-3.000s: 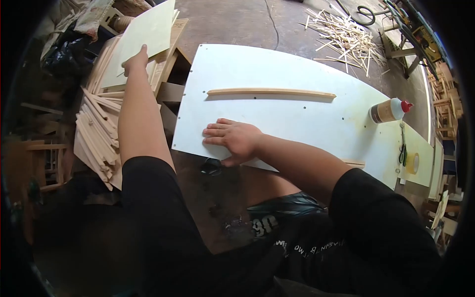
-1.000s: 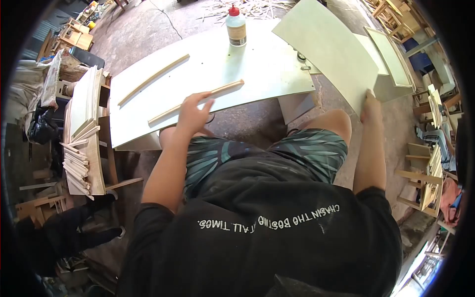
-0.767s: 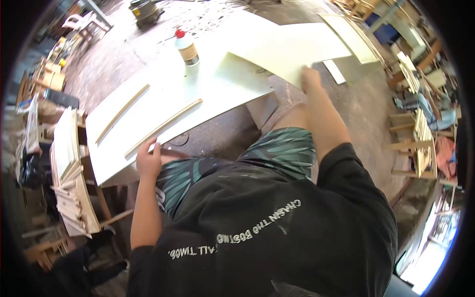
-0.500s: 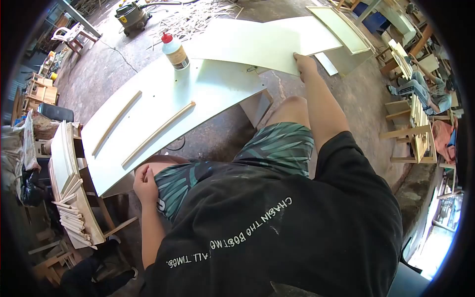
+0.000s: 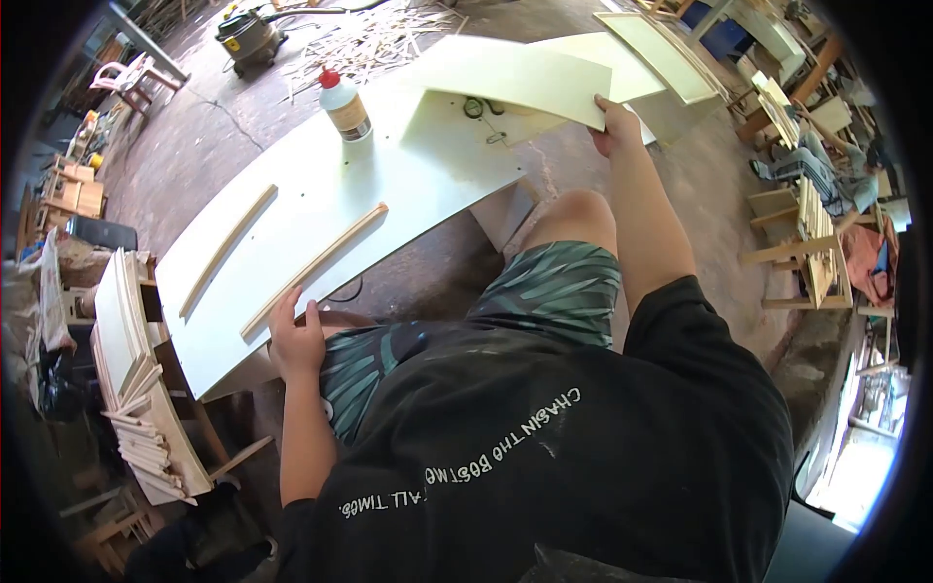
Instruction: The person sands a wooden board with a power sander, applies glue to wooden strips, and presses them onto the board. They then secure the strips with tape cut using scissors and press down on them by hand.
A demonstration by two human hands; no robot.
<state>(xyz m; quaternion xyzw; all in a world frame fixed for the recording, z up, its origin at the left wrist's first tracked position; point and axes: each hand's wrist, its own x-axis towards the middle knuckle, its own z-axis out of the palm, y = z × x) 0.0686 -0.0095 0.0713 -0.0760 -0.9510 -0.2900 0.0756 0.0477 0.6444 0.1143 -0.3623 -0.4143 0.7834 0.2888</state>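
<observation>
My right hand (image 5: pixel 617 128) grips the near right corner of a thin white panel (image 5: pixel 525 78), thumb on top. The panel slants over the far end of the white tabletop (image 5: pixel 262 262). At the table's near edge my left hand (image 5: pixel 296 337) is open, fingers apart, right beside the end of a thin wooden strip (image 5: pixel 316 268). A second wooden strip (image 5: pixel 228 251) lies roughly parallel, farther left. Behind them a glue bottle (image 5: pixel 346 109) with a red cap stands upright. Small dark rings (image 5: pixel 473 107) lie at the panel's near edge.
More pale panels (image 5: pixel 661 58) lie beyond the held one. To the left, a bench (image 5: pixel 194 457) carries stacked boards and loose strips. A shop vacuum (image 5: pixel 251 39) and scattered wood offcuts (image 5: pixel 374 44) are on the floor ahead. A person (image 5: pixel 846 175) sits among wood pieces at right.
My right hand has drawn the white panel right and slightly toward me, uncovering the dark rings on the table. My left hand has risen from my lap to the table edge and opened.
</observation>
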